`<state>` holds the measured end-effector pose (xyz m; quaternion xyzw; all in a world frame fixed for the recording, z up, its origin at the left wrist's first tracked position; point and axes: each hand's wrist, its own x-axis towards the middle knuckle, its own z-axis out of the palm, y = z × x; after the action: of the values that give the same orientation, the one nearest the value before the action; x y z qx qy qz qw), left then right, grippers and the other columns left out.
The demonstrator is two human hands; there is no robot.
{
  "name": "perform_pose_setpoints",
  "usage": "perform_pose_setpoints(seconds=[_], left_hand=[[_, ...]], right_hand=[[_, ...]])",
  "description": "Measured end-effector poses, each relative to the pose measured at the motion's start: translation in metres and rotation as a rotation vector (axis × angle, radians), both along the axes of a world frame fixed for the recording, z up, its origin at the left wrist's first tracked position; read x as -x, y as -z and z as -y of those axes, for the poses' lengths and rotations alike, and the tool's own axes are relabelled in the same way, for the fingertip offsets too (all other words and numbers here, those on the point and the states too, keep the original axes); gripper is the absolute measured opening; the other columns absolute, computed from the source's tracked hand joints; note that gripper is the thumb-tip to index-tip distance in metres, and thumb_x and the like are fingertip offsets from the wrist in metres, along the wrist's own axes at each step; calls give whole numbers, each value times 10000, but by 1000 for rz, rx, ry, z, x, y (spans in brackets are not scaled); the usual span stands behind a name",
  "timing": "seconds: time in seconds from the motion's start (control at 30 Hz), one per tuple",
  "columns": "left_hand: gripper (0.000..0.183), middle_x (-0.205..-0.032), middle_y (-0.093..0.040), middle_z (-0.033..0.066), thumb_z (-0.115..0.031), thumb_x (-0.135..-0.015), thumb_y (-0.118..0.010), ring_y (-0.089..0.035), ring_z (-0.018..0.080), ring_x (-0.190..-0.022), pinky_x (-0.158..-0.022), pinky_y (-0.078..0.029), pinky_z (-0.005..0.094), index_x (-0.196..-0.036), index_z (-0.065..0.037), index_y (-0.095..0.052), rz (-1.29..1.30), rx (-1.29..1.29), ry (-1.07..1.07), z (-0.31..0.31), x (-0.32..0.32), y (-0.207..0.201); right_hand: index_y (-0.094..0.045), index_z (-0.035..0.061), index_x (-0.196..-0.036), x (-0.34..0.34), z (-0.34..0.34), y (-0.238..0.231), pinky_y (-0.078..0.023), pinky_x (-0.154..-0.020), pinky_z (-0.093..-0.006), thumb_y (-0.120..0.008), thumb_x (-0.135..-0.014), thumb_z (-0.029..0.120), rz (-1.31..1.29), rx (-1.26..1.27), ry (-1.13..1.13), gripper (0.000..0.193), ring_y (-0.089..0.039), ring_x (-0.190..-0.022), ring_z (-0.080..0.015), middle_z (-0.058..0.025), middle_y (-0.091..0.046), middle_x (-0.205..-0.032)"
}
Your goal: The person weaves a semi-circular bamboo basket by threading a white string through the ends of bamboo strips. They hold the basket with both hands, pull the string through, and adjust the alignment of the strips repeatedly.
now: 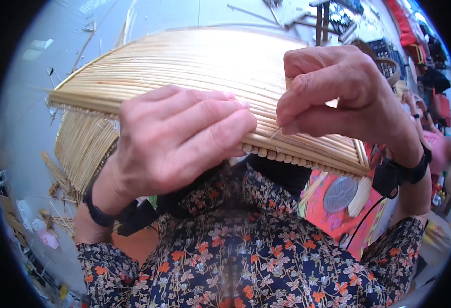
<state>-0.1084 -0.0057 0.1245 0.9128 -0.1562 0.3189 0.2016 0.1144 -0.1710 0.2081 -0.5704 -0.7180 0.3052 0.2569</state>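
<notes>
A broad curved panel of pale reed stalks (pixel 184 59), laid side by side, spans the view in front of my chest. Along its near edge runs a row of cut round stalk ends (pixel 282 157). My left hand (pixel 184 136) grips this edge, its fingers lying over the top and the thumb hidden beneath. To the right, my right hand (pixel 338 95) is closed in a pinch just above the same edge. A thin pale strand (pixel 274 135) pokes out from its fingertips; whether it is thread or a needle is too small to tell.
A second reed piece (pixel 84 149) stands at the left, with loose stalks on the floor around it. Below right, a grey oval perforated object (pixel 341 194) lies on a red patterned cloth (pixel 318 205). A person in pink (pixel 433 146) is at the far right.
</notes>
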Motion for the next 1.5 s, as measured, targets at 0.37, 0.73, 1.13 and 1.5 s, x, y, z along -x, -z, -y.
perform_pose_setpoints(seconds=[0.37,0.73,1.13,1.5], left_hand=[[377,-894,-761,49,-335,-868,-895,-732,279,-737,-640,-558,385,-1143,-95,-800,-225,-20,331,-49,-44,-46],[402,-952,-798,106,-198,-858,-927,-776,309,-812,-710,-604,391,-1206,-37,-808,-461,239,476,-73,-61,-21],[380,-888,-752,63,-256,-849,-916,-746,311,-762,-653,-574,403,-1167,-86,-795,-382,256,431,-56,-52,15],[370,-833,-691,25,-355,-804,-905,-736,269,-775,-676,-575,414,-1059,-138,-746,-451,96,269,-20,-32,30]], right_hand=[[-818,12,-1019,-16,13,8,-506,-744,-298,-865,-936,56,-291,82,151,105,-662,-825,-99,-15,-720,-857],[-856,75,-1118,-17,12,55,-449,-696,-325,-822,-948,34,-261,-42,170,178,-589,-732,-164,-30,-587,-766],[-835,85,-1040,-23,16,70,-449,-691,-346,-857,-908,72,-130,66,120,135,-631,-701,-172,-25,-662,-787],[-781,168,-972,-20,31,79,-298,-1059,-433,-820,-1001,223,5,241,47,73,-601,-617,-157,23,-709,-699]])
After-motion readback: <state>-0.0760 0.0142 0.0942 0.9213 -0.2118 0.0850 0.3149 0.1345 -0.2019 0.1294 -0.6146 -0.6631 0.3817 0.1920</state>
